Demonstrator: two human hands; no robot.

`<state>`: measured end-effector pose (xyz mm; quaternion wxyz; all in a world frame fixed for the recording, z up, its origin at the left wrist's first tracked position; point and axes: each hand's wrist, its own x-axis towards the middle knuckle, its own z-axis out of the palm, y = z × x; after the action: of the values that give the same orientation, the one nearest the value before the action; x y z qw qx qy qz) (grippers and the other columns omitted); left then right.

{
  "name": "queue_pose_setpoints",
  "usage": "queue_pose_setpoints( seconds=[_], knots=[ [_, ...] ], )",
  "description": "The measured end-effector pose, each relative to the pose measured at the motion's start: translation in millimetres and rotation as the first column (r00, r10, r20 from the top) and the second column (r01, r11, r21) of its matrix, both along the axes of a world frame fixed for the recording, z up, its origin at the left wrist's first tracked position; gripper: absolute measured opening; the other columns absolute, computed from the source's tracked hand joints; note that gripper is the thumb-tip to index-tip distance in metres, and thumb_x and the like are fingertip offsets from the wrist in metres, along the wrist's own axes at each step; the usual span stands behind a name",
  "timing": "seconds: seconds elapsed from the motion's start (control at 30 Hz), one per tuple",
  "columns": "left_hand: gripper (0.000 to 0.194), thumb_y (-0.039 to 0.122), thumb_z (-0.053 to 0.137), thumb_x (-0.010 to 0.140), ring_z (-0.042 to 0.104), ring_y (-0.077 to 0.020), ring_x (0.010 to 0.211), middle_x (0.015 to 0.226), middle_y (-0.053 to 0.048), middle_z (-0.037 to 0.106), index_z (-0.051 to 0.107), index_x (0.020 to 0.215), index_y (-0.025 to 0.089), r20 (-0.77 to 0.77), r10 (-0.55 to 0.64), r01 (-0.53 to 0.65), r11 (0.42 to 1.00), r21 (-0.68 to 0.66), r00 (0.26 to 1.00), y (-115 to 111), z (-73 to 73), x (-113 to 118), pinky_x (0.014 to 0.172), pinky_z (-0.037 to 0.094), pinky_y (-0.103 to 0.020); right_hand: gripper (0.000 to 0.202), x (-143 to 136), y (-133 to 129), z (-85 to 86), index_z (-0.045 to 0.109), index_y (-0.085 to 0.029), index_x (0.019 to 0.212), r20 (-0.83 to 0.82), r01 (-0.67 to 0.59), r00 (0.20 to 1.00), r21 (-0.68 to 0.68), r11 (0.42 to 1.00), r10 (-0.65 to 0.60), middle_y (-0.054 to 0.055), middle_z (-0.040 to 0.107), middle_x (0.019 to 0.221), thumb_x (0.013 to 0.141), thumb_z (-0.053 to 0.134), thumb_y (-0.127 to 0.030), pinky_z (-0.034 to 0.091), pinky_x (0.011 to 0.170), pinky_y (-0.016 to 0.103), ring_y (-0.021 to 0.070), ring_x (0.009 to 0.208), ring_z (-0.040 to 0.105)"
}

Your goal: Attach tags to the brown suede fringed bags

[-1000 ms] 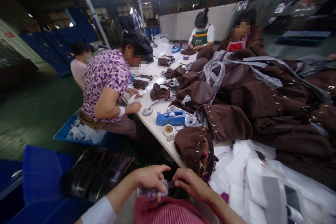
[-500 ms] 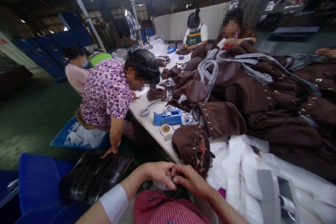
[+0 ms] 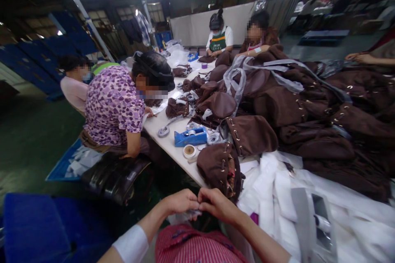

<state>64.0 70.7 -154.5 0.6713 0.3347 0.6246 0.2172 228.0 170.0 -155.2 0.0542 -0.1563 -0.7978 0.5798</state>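
Fingers [image 3: 205, 195] of both hands are bent, nearly meeting at the tips. The left hand [image 3: 182, 201] holds clear plastic [image 3: 180, 218], its exact shape hard to make out; whether the right hand [image 3: 219, 205] grips anything, I cannot tell. The plastic is just in front of the striped cloth [image 3: 197, 246], near the table [image 3: 168, 144] bearing a brown bag [image 3: 214, 166].

- Narrow passage is offered along the table edge [image 3: 169, 144].
- Ahead, the right hand [image 3: 214, 203] is blocked by a brown bag [image 3: 212, 168].
- Rightward, by white sheeting [image 3: 354, 226].
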Motion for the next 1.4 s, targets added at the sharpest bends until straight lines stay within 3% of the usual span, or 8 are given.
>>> queue_pose_setpoints(
  seconds=[0.17,0.27,0.37,0.47,0.63,1.03,1.2,1.4],
  knots=[
    [0.031,0.046,0.056,0.065,0.049,-0.0107,0.046,0.052,0.001,0.058,0.060,0.064,0.015,-0.050,0.118,-0.120,0.993,-0.020,0.992,0,-3.2,8,0.050,0.037,-0.024,0.026,30,-8,9.2,0.056,-0.020,0.072,0.081,0.290,0.950,0.115,0.950,-0.300,0.001,0.061,0.070,0.091,0.046,-0.034,0.041,0.066,0.027,0.0165,0.069,0.057],
    [0.029,0.043,0.058,0.063,0.051,-0.0115,0.045,0.051,0.001,0.059,0.061,0.062,0.015,-0.032,0.096,-0.097,0.994,-0.058,0.995,0,-6.5,19,0.050,0.039,-0.024,0.030,56,-19,-4.2,0.054,-0.021,0.068,0.216,0.382,0.893,0.100,0.919,-0.395,0.000,0.060,0.061,0.092,0.044,-0.036,0.043,0.059,0.027,0.0169,0.060,0.057],
    [0.026,0.040,0.060,0.063,0.052,-0.0114,0.046,0.050,0.000,0.061,0.063,0.060,0.014,-0.017,0.054,-0.055,0.996,-0.076,0.998,1,-8.2,28,0.048,0.037,-0.022,0.020,76,-25,-25.0,0.060,-0.021,0.091,0.104,0.461,0.861,0.248,0.852,-0.497,0.007,0.069,0.088,0.092,0.041,-0.029,0.049,0.071,0.031,0.0209,0.081,0.065],
    [0.026,0.039,0.059,0.063,0.051,-0.0112,0.045,0.051,0.000,0.062,0.063,0.056,0.014,-0.011,0.027,-0.028,0.996,-0.088,1.000,2,-5.1,31,0.046,0.036,-0.022,0.036,82,-24,-36.7,0.057,-0.023,0.120,0.010,0.334,0.933,0.342,0.879,-0.359,0.010,0.064,0.120,0.090,0.038,-0.017,0.050,0.084,0.033,0.0222,0.104,0.064],
    [0.032,0.042,0.058,0.066,0.052,-0.0116,0.044,0.052,-0.003,0.063,0.061,0.051,0.013,-0.017,0.008,-0.009,0.996,-0.085,1.000,7,1.8,38,0.046,0.037,-0.023,0.036,70,-13,-36.6,0.061,-0.024,0.113,0.077,0.134,0.982,0.358,0.924,-0.172,0.007,0.067,0.112,0.088,0.039,-0.010,0.050,0.082,0.030,0.0202,0.099,0.065],
    [0.042,0.053,0.055,0.075,0.045,-0.0109,0.038,0.045,0.001,0.051,0.053,0.059,0.015,-0.088,0.235,-0.242,0.968,-0.066,0.968,33,-49.7,78,0.045,0.037,-0.026,0.019,66,-17,-29.9,0.049,-0.020,0.106,0.044,0.235,0.967,0.216,0.948,-0.250,0.006,0.064,0.094,0.087,0.046,-0.018,0.044,0.078,0.031,0.0201,0.088,0.061],
    [0.044,0.057,0.050,0.077,0.052,-0.0130,0.047,0.057,0.001,0.055,0.058,0.080,0.014,0.033,0.242,-0.240,0.969,-0.066,0.970,37,-44.2,88,0.052,0.044,-0.029,0.015,70,-13,-34.0,0.048,-0.022,0.090,0.028,0.321,0.943,0.172,0.931,-0.331,0.000,0.061,0.083,0.079,0.052,-0.012,0.041,0.071,0.027,0.0170,0.078,0.059],
    [0.029,0.023,0.068,0.060,0.055,-0.0121,0.059,0.070,0.001,0.064,0.066,0.088,0.015,0.051,0.091,-0.090,0.996,-0.021,0.995,29,-28.0,66,0.059,0.040,-0.024,0.014,71,-5,-38.5,0.049,-0.022,0.086,-0.017,0.330,0.943,0.171,0.929,-0.332,-0.002,0.062,0.079,0.081,0.048,-0.009,0.041,0.069,0.024,0.0144,0.075,0.060]
  ],
)
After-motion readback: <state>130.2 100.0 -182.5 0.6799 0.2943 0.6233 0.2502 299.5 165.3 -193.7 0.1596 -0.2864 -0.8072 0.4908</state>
